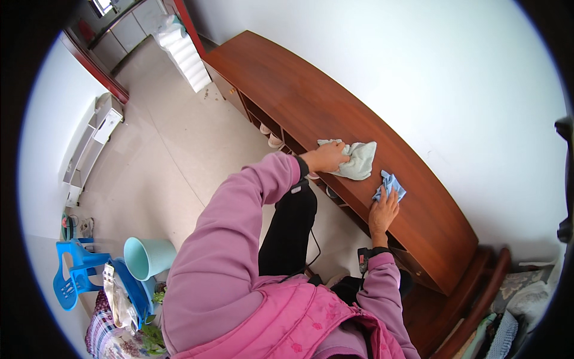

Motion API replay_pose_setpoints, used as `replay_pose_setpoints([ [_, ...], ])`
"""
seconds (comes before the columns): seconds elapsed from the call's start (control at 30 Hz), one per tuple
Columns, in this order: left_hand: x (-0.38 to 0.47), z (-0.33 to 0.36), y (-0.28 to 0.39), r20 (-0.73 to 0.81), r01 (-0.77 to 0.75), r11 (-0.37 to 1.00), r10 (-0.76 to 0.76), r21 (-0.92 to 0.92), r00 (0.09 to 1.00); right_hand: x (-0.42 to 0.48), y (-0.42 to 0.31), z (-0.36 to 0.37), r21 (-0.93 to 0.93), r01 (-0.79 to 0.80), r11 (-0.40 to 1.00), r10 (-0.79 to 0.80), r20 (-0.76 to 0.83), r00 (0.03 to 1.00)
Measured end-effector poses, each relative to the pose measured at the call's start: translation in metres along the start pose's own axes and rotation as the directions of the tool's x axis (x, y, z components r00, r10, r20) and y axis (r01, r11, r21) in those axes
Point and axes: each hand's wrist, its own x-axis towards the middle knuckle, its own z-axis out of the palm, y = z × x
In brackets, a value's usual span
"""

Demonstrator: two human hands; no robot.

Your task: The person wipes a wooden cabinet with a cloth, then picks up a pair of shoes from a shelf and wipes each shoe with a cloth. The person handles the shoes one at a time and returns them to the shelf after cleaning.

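Note:
A brown wooden cabinet with a bare, glossy top runs along the wall before me. My left hand grips a pale grey-green cloth, bunched under the fingers and spread on the cabinet top. Closer to the cabinet's near end, my right hand has its fingers on a crumpled blue cloth and presses it against the wood. The fingertips are partly hidden in the folds. A gap separates the two cloths.
Pale shoes sit in the cabinet's open shelves. White packs are stacked by its far end. Behind my left arm are a mint bucket and a blue plastic chair. A wooden armrest stands beside the near end.

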Motion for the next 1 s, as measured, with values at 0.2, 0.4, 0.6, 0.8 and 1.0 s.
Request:
replay_pose_setpoints([
  [0.2, 0.015, -0.031, -0.034, 0.287, 0.038, 0.987, 0.009, -0.159, 0.958, -0.001, 0.003, 0.001, 0.008, 0.028, 1.000, -0.028, -0.013, 1.000],
  [0.4, -0.022, -0.029, -0.092, 0.030, 0.223, 0.964, -0.221, -0.147, 0.975, 0.001, 0.003, 0.003, -0.007, 0.018, 1.000, -0.018, -0.006, 1.000],
  [0.6, -0.084, -0.027, -0.154, -0.299, 0.697, 0.713, -0.683, -0.078, 0.666, 0.000, 0.003, 0.003, -0.021, 0.026, 0.999, -0.026, -0.033, 0.999],
  [0.8, -0.067, -0.010, -0.171, -0.375, 0.853, 0.500, -0.828, -0.154, 0.417, 0.000, 0.003, 0.006, -0.049, 0.008, 0.999, -0.009, -0.021, 1.000],
  [1.0, -0.024, 0.000, -0.184, -0.318, 0.753, 0.634, -0.761, -0.177, 0.565, -0.001, 0.001, 0.003, -0.056, 0.015, 0.998, -0.016, -0.029, 0.999],
])
